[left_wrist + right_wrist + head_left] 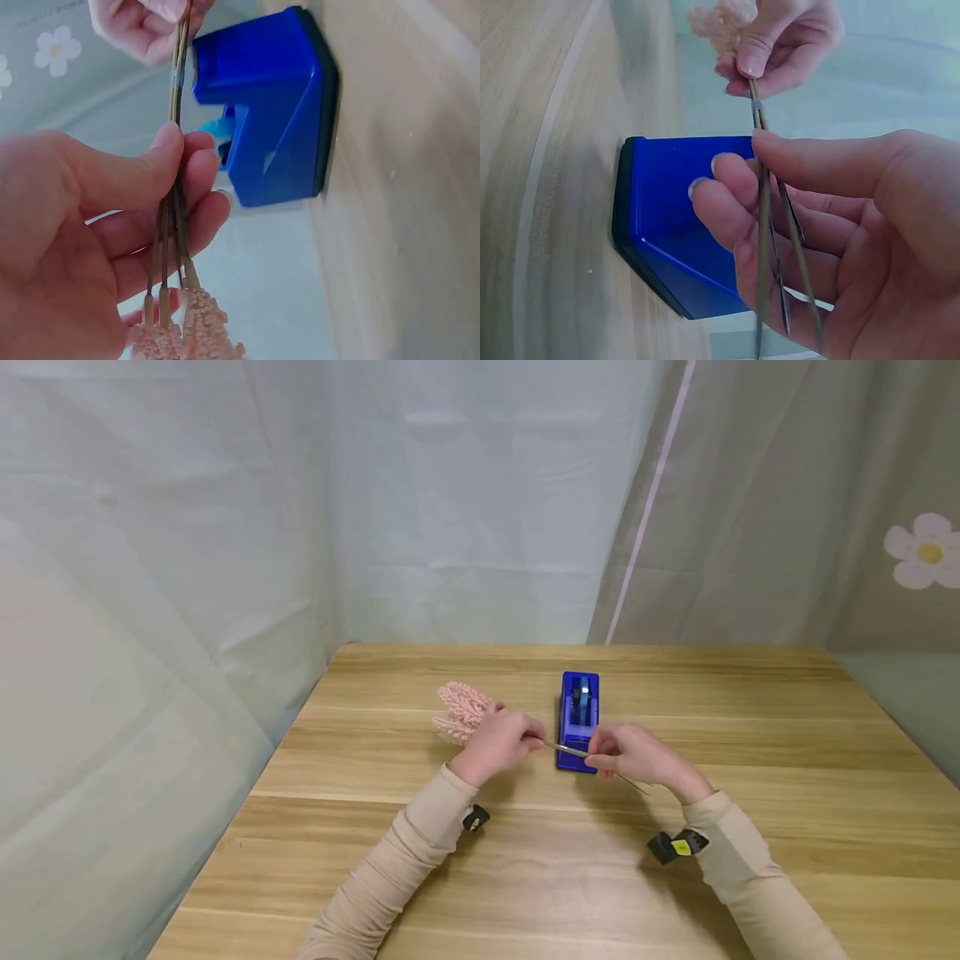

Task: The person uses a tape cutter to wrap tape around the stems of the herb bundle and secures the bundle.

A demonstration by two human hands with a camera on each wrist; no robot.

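A small bunch of thin stems (568, 750) with fuzzy pink flower heads (459, 712) is held level just above the wooden table (525, 877). My left hand (501, 742) pinches the stems (174, 202) near the pink heads (187, 334). My right hand (637, 755) grips the bare stem ends (769, 225) between thumb and fingers. A blue tape dispenser (578, 720) stands on the table right behind the stems, between the two hands; it appears in the left wrist view (274, 105) and the right wrist view (679, 217).
Pale curtains (450, 502) close off the back and left of the table. A curtain with a flower print (926, 550) hangs at the right. Bare wood lies in front of the hands and to the right.
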